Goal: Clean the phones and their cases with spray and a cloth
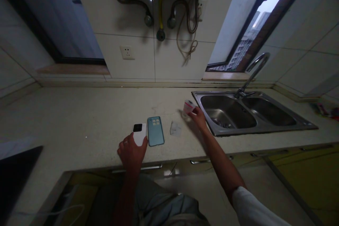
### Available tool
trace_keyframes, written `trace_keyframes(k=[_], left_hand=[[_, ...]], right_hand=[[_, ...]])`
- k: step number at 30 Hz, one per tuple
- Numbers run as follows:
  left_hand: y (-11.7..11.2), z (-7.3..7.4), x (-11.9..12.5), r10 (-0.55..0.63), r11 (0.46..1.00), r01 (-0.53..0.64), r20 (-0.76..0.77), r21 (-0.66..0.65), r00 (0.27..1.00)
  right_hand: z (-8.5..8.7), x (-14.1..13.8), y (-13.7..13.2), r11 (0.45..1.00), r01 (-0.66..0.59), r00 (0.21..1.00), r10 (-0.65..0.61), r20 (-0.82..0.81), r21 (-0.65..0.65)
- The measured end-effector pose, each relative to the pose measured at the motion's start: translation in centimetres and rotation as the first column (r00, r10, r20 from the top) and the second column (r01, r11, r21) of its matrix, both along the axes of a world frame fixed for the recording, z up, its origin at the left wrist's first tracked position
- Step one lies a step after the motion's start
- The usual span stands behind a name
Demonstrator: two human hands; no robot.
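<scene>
A white phone [140, 137] with a dark camera block lies back side up on the counter. My left hand [132, 152] grips its lower part, thumb on one edge and fingers on the other. Just right of it lies a translucent teal phone case [155, 135] with camera cut-outs at the top. A small clear plastic packet [175, 129] rests farther right; its contents are hard to make out. Near the sink's left edge, my right hand [198, 118] pinches a small clear zip bag [188, 106] with a red stripe. Something dark shows inside that bag.
A double-bowl steel sink [205, 127] with a curved faucet [255, 69] is set into the pale counter [69, 113] at right. A dark flat object [18, 176] sits at the lower left. Hoses and a yellow pipe [161, 7] hang on the tiled wall.
</scene>
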State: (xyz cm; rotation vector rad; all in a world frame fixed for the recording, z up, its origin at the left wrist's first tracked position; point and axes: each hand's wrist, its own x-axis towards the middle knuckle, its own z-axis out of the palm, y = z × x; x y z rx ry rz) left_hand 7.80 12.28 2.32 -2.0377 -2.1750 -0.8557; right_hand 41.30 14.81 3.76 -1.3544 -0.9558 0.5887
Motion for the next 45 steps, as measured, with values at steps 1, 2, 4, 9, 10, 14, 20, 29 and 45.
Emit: trace_keyframes(k=[1, 2, 4, 9, 10, 14, 20, 29, 45], left_hand=[[-0.1, 0.1, 0.1, 0.003, 1.0, -0.003, 0.015, -0.003, 1.0], [-0.1, 0.3, 0.2, 0.005, 1.0, -0.005, 0.033, -0.004, 0.999], [-0.3, 0.5, 0.3, 0.007, 1.0, -0.007, 0.071, 0.002, 0.997], [-0.3, 0.3, 0.2, 0.017, 0.999, -0.021, 0.148, 0.026, 0.989], [-0.2, 0.1, 0.1, 0.016, 0.999, -0.023, 0.165, 0.042, 0.986], [-0.6, 0.1, 0.1, -0.06, 0.969, -0.008, 0.265, 0.247, 0.962], [-3.8, 4.5, 5.9, -0.46, 0.887, 0.333, 0.529, 0.321, 0.713], [-2.9, 7.1, 10.7, -0.339, 0.717, 0.682, 0.926, 0.142, 0.164], [-2.3, 6.9, 11.9, -0.326, 0.7, 0.71, 0.853, -0.071, 0.408]], right_hand=[[0.1, 0.2, -0.2, 1.0, -0.008, 0.996, 0.009, -0.086, 0.001], [0.1, 0.3, -0.6, 1.0, -0.015, 0.987, 0.014, -0.16, -0.003], [0.1, 0.4, -1.6, 0.999, -0.037, 0.962, 0.034, -0.272, -0.007], [-0.1, -0.7, -4.5, 0.97, -0.203, 0.809, 0.243, -0.535, 0.132], [-0.1, -1.0, -5.0, 0.961, -0.23, 0.779, 0.275, -0.563, 0.152], [0.6, -2.6, -6.2, 0.942, -0.288, 0.713, 0.332, -0.618, 0.174], [2.3, -5.0, -6.9, 0.934, -0.312, 0.686, 0.349, -0.639, 0.176], [3.0, -6.1, -8.0, 0.948, -0.269, 0.685, 0.313, -0.658, 0.17], [2.1, -4.9, -9.1, 0.973, -0.196, 0.764, 0.231, -0.602, 0.125]])
